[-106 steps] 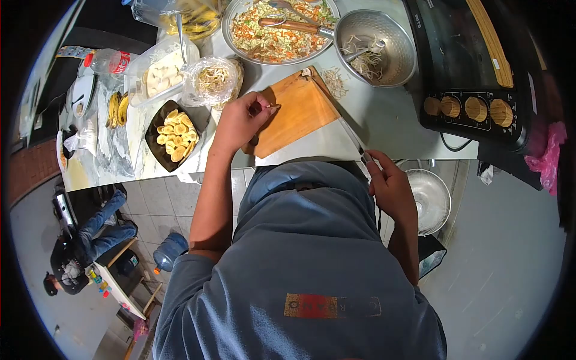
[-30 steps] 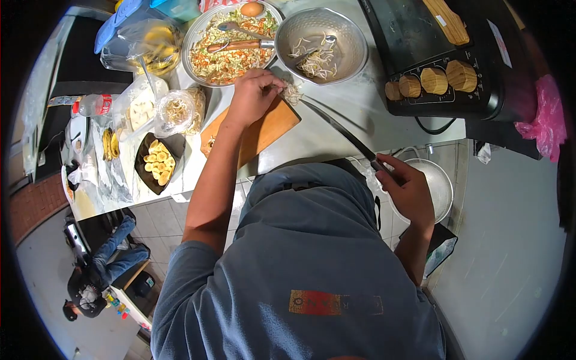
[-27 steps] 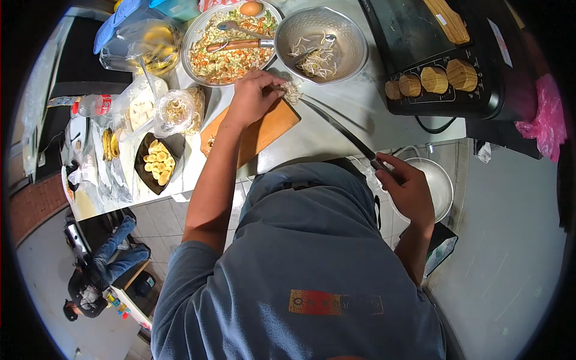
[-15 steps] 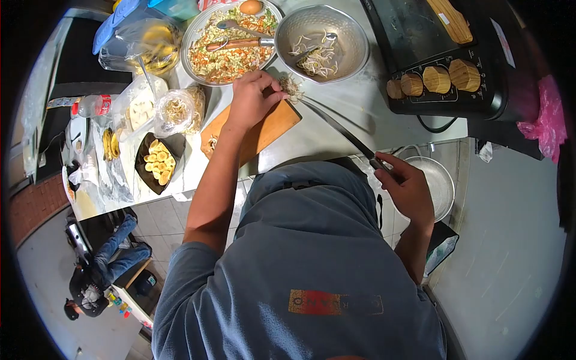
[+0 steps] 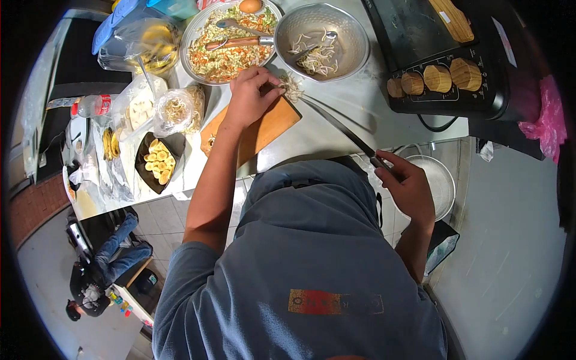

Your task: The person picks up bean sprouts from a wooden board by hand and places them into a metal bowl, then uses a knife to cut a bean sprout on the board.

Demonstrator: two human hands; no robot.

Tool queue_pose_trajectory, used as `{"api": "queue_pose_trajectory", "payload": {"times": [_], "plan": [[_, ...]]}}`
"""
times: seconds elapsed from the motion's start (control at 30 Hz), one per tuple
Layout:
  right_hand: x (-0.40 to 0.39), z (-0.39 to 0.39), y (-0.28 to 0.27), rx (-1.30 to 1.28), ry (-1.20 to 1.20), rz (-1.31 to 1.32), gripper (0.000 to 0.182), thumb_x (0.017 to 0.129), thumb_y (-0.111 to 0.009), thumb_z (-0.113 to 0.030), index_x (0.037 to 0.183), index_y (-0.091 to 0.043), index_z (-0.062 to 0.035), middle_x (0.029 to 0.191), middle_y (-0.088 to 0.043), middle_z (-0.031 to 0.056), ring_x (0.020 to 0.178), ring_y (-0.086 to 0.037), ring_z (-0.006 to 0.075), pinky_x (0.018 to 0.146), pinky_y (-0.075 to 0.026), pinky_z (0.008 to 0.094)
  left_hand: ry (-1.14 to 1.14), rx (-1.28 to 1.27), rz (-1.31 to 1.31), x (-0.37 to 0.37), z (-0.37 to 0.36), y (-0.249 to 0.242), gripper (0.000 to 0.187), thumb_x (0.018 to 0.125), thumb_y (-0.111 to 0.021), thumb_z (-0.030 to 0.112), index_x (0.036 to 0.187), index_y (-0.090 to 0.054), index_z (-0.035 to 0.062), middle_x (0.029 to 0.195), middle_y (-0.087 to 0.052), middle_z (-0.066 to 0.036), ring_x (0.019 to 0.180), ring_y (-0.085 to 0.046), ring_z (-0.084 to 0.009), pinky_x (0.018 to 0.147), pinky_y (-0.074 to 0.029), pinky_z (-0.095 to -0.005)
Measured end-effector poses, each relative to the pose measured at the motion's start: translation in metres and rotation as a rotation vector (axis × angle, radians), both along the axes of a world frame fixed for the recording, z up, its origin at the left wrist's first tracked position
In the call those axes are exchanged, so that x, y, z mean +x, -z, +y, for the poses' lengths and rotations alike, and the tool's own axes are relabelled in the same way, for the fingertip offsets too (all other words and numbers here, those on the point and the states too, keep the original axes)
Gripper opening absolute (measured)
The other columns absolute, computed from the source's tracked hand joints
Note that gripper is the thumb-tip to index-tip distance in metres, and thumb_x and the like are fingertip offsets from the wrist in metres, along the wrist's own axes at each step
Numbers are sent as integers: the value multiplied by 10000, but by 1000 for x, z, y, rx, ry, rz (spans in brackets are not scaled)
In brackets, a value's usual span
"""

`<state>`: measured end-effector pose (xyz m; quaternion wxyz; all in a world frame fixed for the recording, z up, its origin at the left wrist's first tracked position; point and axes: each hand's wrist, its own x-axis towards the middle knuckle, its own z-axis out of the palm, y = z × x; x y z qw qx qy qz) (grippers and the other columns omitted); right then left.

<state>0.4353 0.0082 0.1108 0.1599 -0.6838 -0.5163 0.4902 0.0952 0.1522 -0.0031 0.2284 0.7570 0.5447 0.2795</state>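
Observation:
My left hand [image 5: 254,98] is closed in a pinch over the far edge of a wooden cutting board [image 5: 264,133], its fingertips at a small heap of bean sprouts [image 5: 291,88]. My right hand [image 5: 408,185] grips the dark handle of a long knife [image 5: 343,129]. The blade points up and left, with its tip close to the heap. Beyond the heap stands a metal bowl [image 5: 355,57] with more sprouts and a spoon inside. To its left, a round tray [image 5: 186,61] carries chopped vegetables, an egg and a wooden-handled utensil.
A black stove [image 5: 432,108] with wooden knobs stands at the right. On the left are a bag of sprouts [image 5: 175,113], a dark dish of yellow slices [image 5: 158,161] and a plastic bottle [image 5: 95,106]. A wire strainer [image 5: 441,186] hangs below the counter. Another person [image 5: 96,279] sits lower left.
My left hand has shifted very slightly left and its fingers have moved a little at the sprouts. The knife and my right hand stay almost in place.

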Motion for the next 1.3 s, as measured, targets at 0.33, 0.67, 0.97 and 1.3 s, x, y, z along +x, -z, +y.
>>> {"api": "queue_pose_trajectory", "payload": {"times": [0.33, 0.67, 0.97, 1.3], "plan": [[-3, 4, -3, -71, -24, -10, 403, 905, -743, -194, 1291, -673, -102, 696, -648, 25, 651, -589, 68, 626, -456, 239, -43, -43, -25, -7, -1, -2, 174, 860, -772, 214, 974, -756, 84, 974, -697, -49, 928, -638, -273, 849, -450, -398], [-6, 8, 0, -58, -84, -8, 405, 901, -751, -190, 1292, -675, -118, 687, -622, 18, 624, -551, 70, 601, -431, 247, -129, -271, -387, -7, -14, -11, 205, 892, -750, 56, 1088, -706, 16, 968, -686, -27, 888, -609, -103, 821, -502, -256], [-4, 6, 1, -46, -77, -15, 404, 902, -753, -204, 1289, -676, -113, 673, -610, 10, 617, -538, 68, 588, -410, 250, -146, -433, -614, 2, -13, 4, 162, 901, -751, 102, 1031, -717, 11, 880, -688, -32, 813, -621, -88, 749, -509, -246], [-2, 2, 6, -67, -58, -17, 427, 876, -765, -295, 1267, -690, -141, 796, -716, 125, 664, -621, 139, 651, -487, 292, -252, -405, -376, -6, -8, -10, 184, 946, -705, 124, 1054, -712, -25, 899, -718, -29, 804, -620, -88, 759, -502, -247]]}}
